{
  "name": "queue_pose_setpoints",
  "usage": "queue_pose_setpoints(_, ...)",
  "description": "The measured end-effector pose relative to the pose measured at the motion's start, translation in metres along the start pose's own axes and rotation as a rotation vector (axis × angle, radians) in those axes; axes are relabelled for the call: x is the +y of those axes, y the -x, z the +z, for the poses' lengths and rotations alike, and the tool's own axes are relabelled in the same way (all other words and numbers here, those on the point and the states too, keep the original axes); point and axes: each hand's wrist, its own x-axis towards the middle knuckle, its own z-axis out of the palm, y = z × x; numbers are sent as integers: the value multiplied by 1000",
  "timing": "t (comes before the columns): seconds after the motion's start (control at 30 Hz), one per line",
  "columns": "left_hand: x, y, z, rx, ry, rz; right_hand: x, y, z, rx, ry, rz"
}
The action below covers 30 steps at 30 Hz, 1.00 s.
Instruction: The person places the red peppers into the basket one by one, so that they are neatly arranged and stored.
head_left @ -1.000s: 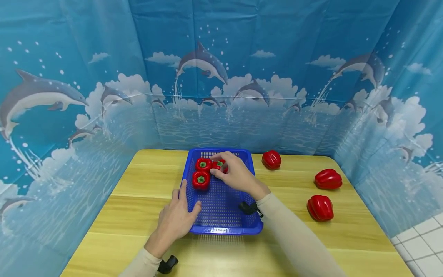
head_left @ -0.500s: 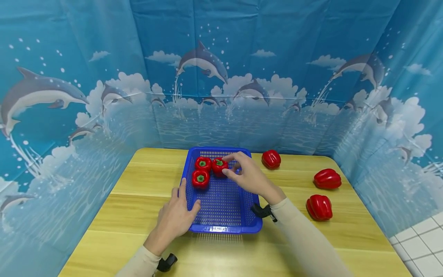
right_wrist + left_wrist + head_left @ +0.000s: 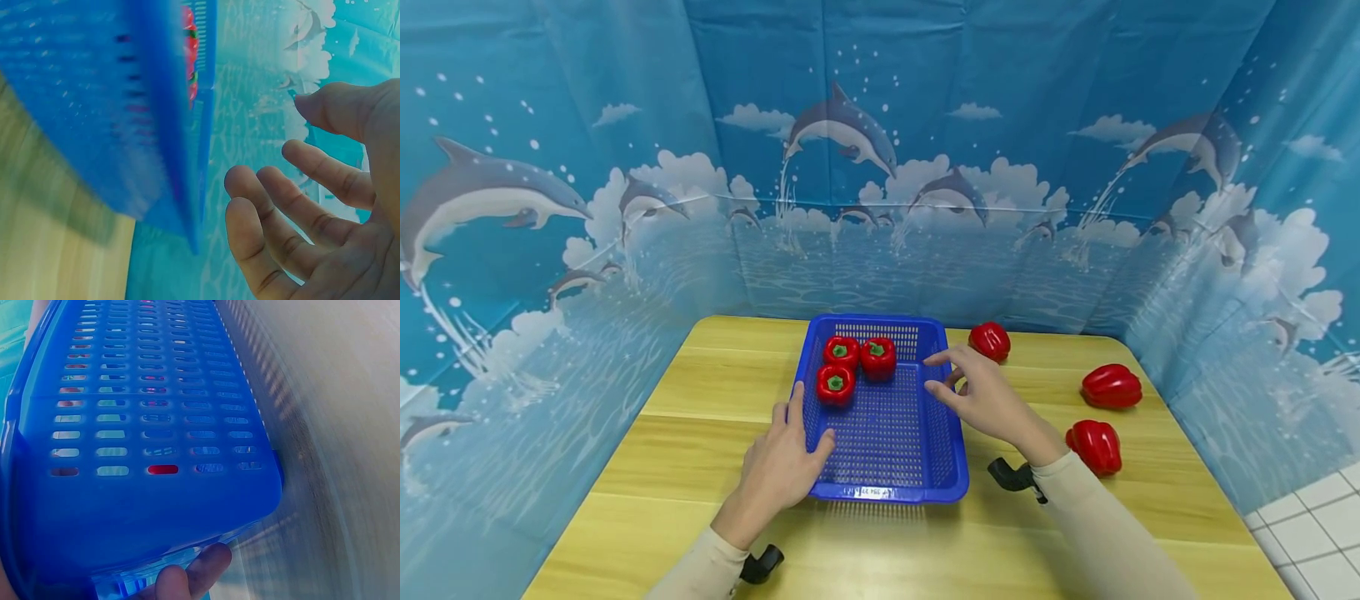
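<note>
My left hand (image 3: pixel 782 467) holds the near left side of a blue plastic basket (image 3: pixel 880 493), its thumb over the rim. In the left wrist view, fingertips (image 3: pixel 209 565) lie against the outside of the perforated wall. Three red bell peppers stand stem up inside: one at the back left (image 3: pixel 842 352), one in front of it (image 3: pixel 836 385) and one to their right (image 3: pixel 878 358). My right hand (image 3: pixel 988 398) hovers at the basket's right rim, fingers apart and loosely bent. Nothing lies between them in the right wrist view, where the hand (image 3: pixel 331 206) is beside the basket.
On the wooden table (image 3: pixel 700 400), right of the basket, lie three more red bell peppers: one at the back (image 3: pixel 990 342), one far right (image 3: pixel 1111 386) and one nearer (image 3: pixel 1094 447), partly behind the right forearm. A blue dolphin-print curtain (image 3: pixel 880 258) encloses the table's back and sides.
My right hand has let go of the right-hand pepper in the basket and moved right to the rim. That pepper now stands uncovered beside the other two. The left hand stays put.
</note>
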Motion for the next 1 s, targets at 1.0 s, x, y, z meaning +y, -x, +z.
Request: queue_pose_setpoints(1.0, 2, 1, -2, 7, -1, 4, 58, 78, -38, 94, 169, 138)
